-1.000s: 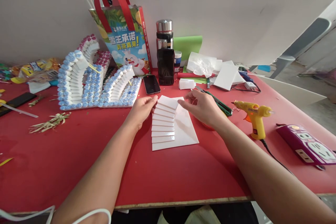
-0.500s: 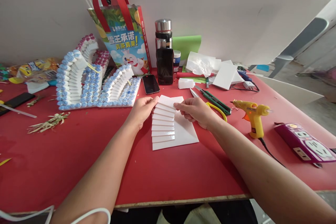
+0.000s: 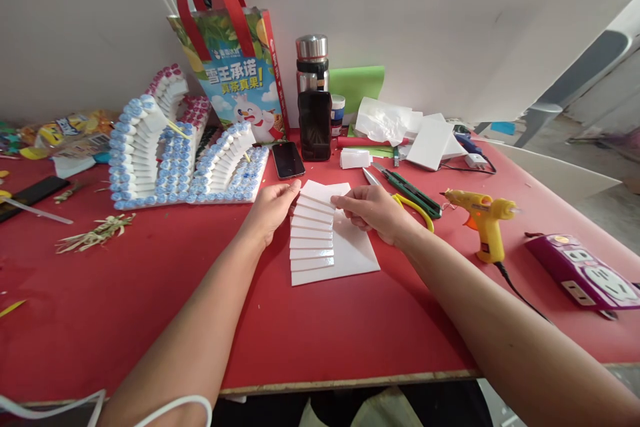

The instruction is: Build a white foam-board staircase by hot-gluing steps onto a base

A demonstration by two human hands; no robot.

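A curved stack of overlapping white foam board strips (image 3: 312, 244) lies on a flat white foam board sheet (image 3: 356, 250), each strip set back from the one below like steps. My left hand (image 3: 274, 211) pinches the left end of the top white strip (image 3: 316, 192) between thumb and fingers. At the strip's right end, my right hand (image 3: 369, 211) is closed with thumb and forefinger on its edge. The fingertips under both ends are partly hidden. Just beyond my right hand lie yellow-handled scissors (image 3: 416, 211) and a green utility knife (image 3: 411, 192).
A yellow hot glue gun (image 3: 481, 217) and purple power strip (image 3: 583, 272) lie right, with a cord trailing forward. Blue-and-white cotton swab structures (image 3: 150, 163) stand left. Behind are a phone (image 3: 288, 160), a steel flask (image 3: 312, 57) and a shopping bag (image 3: 235, 73).
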